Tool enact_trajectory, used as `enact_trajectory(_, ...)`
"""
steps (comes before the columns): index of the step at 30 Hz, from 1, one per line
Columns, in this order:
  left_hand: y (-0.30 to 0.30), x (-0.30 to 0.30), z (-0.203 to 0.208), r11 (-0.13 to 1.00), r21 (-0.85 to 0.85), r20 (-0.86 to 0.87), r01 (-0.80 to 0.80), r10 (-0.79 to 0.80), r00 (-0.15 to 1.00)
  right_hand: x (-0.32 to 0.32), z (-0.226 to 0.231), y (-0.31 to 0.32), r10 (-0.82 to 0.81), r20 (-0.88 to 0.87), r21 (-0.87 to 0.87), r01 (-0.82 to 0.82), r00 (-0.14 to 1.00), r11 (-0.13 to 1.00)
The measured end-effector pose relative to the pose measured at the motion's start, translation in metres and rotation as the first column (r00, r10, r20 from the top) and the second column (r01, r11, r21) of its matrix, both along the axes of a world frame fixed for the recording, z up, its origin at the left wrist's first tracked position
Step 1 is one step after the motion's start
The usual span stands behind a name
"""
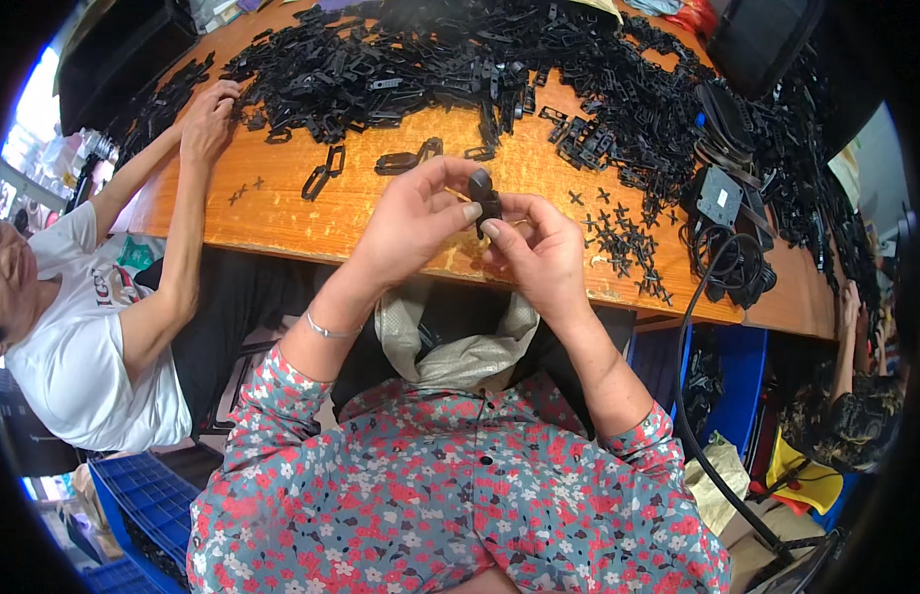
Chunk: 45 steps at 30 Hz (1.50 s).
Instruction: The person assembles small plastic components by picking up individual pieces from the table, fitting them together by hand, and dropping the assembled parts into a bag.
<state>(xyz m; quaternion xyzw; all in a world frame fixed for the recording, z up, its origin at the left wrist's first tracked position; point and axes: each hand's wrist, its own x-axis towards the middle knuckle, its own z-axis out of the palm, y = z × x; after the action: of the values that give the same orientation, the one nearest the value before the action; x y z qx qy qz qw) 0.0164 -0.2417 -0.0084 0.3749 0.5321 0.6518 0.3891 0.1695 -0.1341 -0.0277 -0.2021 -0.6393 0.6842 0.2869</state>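
Observation:
Over the front edge of the wooden table, both my hands meet at a small black plastic part. My left hand grips its upper end between thumb and fingers, with a rounded tip standing up above the thumb. Lower down, the thumb and fingers of my right hand pinch the same part. My fingers cover much of it, so its full shape is hidden. Small black cross-shaped pieces lie scattered to the right of my right hand. Beyond my left hand are loose black frame-like links.
A large heap of black plastic parts spreads along the back of the wooden table. At the right are a black box-shaped device and a cable. A co-worker's arm rests on the table at left. An open pale sack lies below the edge.

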Motion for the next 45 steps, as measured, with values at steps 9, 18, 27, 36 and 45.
enact_trajectory(9, 0.003, 0.035, 0.000, 0.978, 0.067, -0.467, -0.197, 0.205, 0.860, -0.009, -0.015, 0.003, -0.234, -0.009, 0.604, 0.192, 0.972, 0.773)
enact_trajectory(18, -0.001, 0.033, -0.008, 0.974, 0.108, -0.564, -0.201, 0.227, 0.794, -0.007, -0.018, -0.002, -0.115, -0.043, 0.395, 0.123, 0.992, 0.910)
enact_trajectory(27, -0.016, 0.015, -0.001, 0.995, 0.018, -0.011, -0.094, 0.094, 0.995, 0.004, -0.007, -0.024, 0.198, 0.045, 0.123, -0.202, 0.979, 0.972)
enact_trajectory(36, -0.010, 0.022, -0.003, 0.963, -0.065, 0.159, 0.262, -0.249, 0.955, 0.006, -0.006, -0.038, 0.251, 0.102, 0.049, -0.257, 0.962, 0.965)
enact_trajectory(45, -0.023, 0.048, -0.010, 0.985, 0.015, -0.170, 0.174, -0.169, 0.971, 0.021, -0.003, -0.038, 0.259, 0.225, 0.396, -0.331, 0.939, 0.857)
